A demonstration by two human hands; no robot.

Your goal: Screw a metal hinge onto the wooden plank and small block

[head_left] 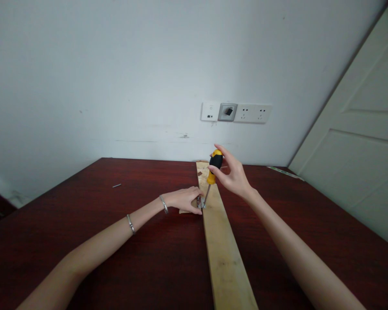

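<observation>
A long wooden plank [224, 245] lies lengthwise on the dark red table. At its left edge sits a small metal hinge [203, 201]. My left hand [185, 200] closes its thumb and fingers around the hinge, pressing it against the plank. Part of a second wooden piece [183, 211] shows beneath this hand; most of it is hidden. In my right hand [234, 174] is a yellow and black screwdriver [216, 160], gripped by its handle between thumb and fingers. It leans slightly, and its tip meets the hinge. Any screw under the tip is too small to make out.
A thin metal rod or nail [117, 185] lies on the table [142, 258] to the left. A flat pale strip [284, 173] rests near the back right edge. Behind is a white wall with sockets [252, 113]; a panelled door [358, 142] stands at right.
</observation>
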